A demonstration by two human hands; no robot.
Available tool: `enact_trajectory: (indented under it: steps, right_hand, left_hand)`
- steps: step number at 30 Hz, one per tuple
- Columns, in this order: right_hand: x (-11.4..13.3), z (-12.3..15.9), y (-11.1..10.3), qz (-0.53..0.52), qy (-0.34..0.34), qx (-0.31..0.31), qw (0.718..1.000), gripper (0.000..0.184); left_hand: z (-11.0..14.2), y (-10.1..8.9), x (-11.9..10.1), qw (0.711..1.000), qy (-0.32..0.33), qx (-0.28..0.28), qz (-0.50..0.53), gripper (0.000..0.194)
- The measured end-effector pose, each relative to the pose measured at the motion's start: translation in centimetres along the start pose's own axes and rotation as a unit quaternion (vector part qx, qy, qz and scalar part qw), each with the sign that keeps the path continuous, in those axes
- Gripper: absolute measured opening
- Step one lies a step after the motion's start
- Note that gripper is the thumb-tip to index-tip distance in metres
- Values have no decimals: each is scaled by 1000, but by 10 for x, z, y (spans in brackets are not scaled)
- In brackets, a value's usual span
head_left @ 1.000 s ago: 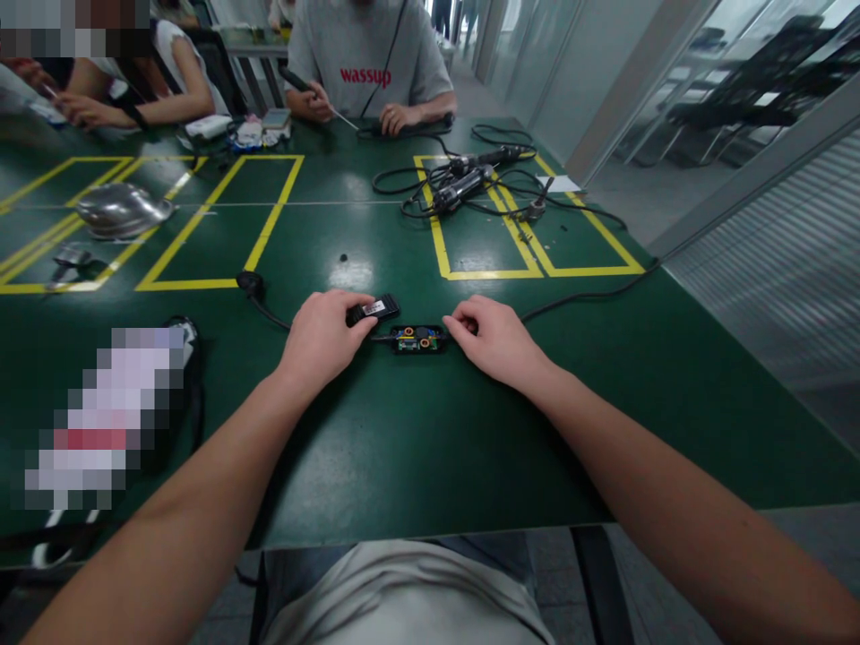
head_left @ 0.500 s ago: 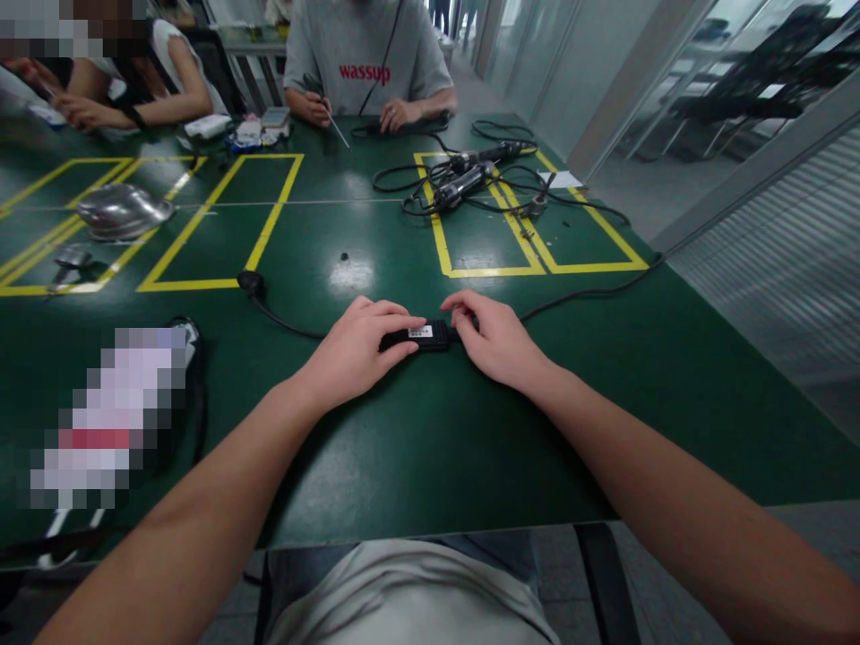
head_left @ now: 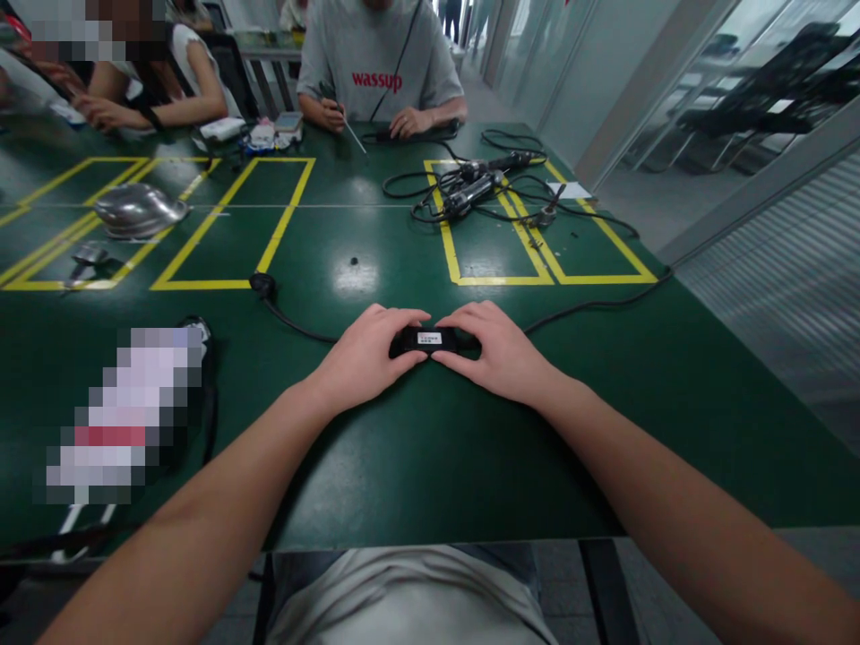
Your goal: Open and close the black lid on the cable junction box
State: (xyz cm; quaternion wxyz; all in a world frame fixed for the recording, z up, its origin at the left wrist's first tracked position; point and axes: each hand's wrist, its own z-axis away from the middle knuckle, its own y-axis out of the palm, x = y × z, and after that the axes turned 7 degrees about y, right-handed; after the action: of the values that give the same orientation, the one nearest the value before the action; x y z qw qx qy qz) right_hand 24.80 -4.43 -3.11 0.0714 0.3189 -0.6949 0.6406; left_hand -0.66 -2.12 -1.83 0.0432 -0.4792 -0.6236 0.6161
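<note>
A small black power adapter (head_left: pixel 430 339) with a white label on top lies on the green table in front of me. My left hand (head_left: pixel 359 360) grips its left end, thumb at the near side and fingers along the far side. In the same way my right hand (head_left: pixel 507 356) holds the right end, so the fingertips of both hands almost meet. A black cord (head_left: pixel 299 328) runs left from beneath my left hand to a black plug (head_left: pixel 263 286). Another length of cable (head_left: pixel 591 303) leads off past my right hand towards the table's right edge.
Tangled black cables and tools (head_left: pixel 470 188) lie at the back right inside yellow tape (head_left: pixel 501 280). A shiny metal bowl-like part (head_left: pixel 140 212) and a smaller metal piece (head_left: pixel 90 257) are at left. Nearer stands a blurred-out object (head_left: pixel 127 403). A person (head_left: pixel 380 63) sits opposite, holding a screwdriver-like tool.
My right hand has moved from beside the adapter's right end to gripping it, its thumb now at the near side. The view has shifted slightly.
</note>
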Motion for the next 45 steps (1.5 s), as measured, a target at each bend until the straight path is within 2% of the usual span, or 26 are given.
enact_trajectory:
  steps: [4,7,9,12,14,17,18,19,22,26,33,38,40,42,43,45]
  right_hand:
    - [1,1,0,3,70,-20,997,24]
    - [0,-1,-1,37,120,-22,992,31]
    - [-1,-2,-2,76,126,-12,989,40]
    - [-3,-4,-5,111,129,7,985,47]
    - [-2,-4,-6,122,132,15,984,48]
    - [0,-5,-5,137,137,14,981,48]
    - [0,-5,-4,140,140,11,980,48]
    - [1,-5,-3,141,141,7,980,48]
    - [1,-5,-1,138,139,-6,981,48]
    - [1,-4,-2,127,136,-18,982,47]
    - [5,-2,-7,114,134,-32,984,48]
    - [2,-1,-2,130,141,-20,981,47]
    - [1,-1,-1,128,136,-24,982,45]
    - [0,-2,-1,124,133,-24,983,44]
    - [0,-2,-1,121,132,-20,984,43]
    - [1,-3,-1,115,135,-8,984,43]
  left_hand:
    - [-3,-3,0,997,-58,-41,22,39]
    - [-5,-6,5,989,-111,-89,-37,28]
    - [-5,-8,10,984,-139,-87,-74,26]
    - [-5,-11,14,982,-156,-74,-75,41]
    - [-4,-13,13,979,-158,-93,-84,46]
    - [-2,-16,9,968,-178,-102,-148,21]
    - [-2,-16,7,964,-185,-89,-168,18]
    - [-2,-16,6,962,-189,-71,-184,24]
    - [-1,-14,6,961,-169,-15,-217,45]
    - [-1,-12,6,964,-138,8,-225,59]
    - [-2,-14,6,967,-134,-1,-219,60]
    - [-1,-11,7,963,-138,35,-230,54]
    - [-1,-10,7,965,-143,9,-220,41]
    - [0,-8,9,969,-134,-41,-205,25]
    - [0,-7,11,971,-124,-62,-193,26]
    - [-2,-6,16,979,-108,-76,-156,41]
